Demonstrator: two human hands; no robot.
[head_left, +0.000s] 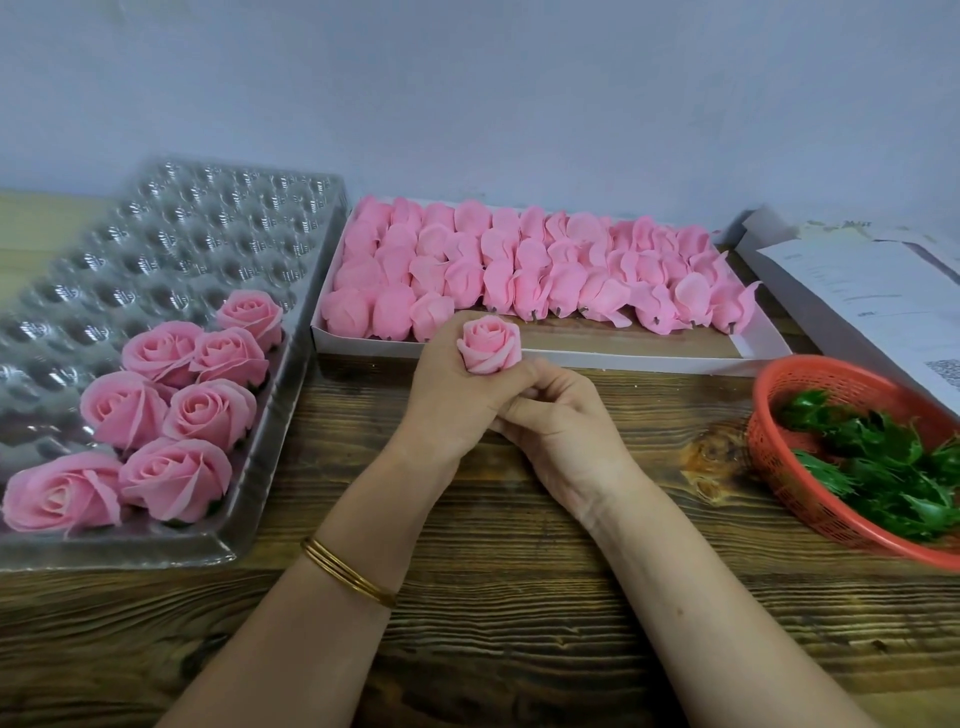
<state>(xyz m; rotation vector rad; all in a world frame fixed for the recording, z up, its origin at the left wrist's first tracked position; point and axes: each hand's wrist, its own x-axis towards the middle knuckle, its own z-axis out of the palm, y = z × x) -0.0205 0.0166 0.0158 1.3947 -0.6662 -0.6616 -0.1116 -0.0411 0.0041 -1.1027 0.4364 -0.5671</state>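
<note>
A pink rose head stands upright above the wooden table, gripped from below by my left hand. My right hand curls its fingers in under the flower's base, touching the left hand; what those fingers hold is hidden. A white box just behind holds rows of pink rose heads lying on their sides. On the left, a clear plastic cavity tray carries several finished pink roses facing up.
An orange mesh basket with green leaf calyxes sits at the right edge. White papers lie behind it. A pale wall runs along the back. A gold bangle circles my left wrist.
</note>
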